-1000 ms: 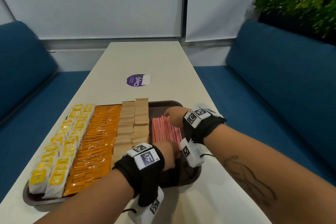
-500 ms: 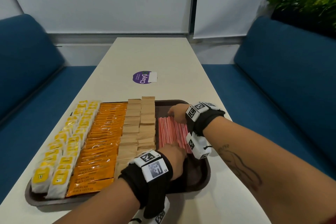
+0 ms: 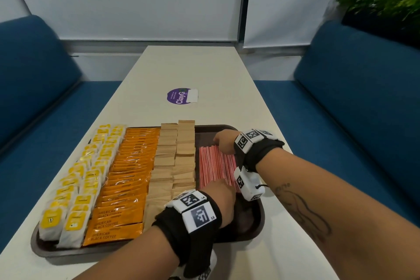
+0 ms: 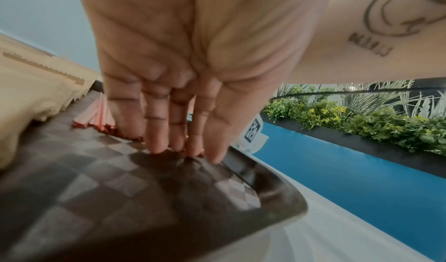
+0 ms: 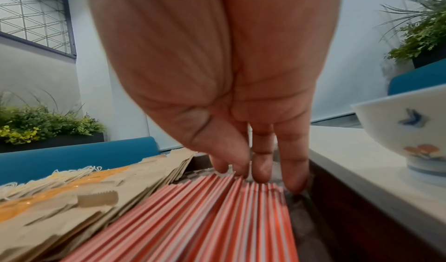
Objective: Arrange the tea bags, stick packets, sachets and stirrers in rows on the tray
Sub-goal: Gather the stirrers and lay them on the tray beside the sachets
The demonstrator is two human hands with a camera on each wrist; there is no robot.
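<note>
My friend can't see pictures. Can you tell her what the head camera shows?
Two hands, left hand and right hand, press against opposite ends of red-striped stirrers on a brown tray, beside rows of tan sachets, orange stick packets and yellow tea bags.

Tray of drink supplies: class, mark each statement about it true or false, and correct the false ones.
1. The red-striped stirrers lie at the right end of the tray. True.
2. The orange coffee packets lie between the yellow tea bags and the brown sachets. True.
3. The left hand touches the tea bags. False: its straight fingers meet the stirrers' near ends.
4. The right hand holds a bowl. False: its fingers meet the stirrers' far ends.
</note>
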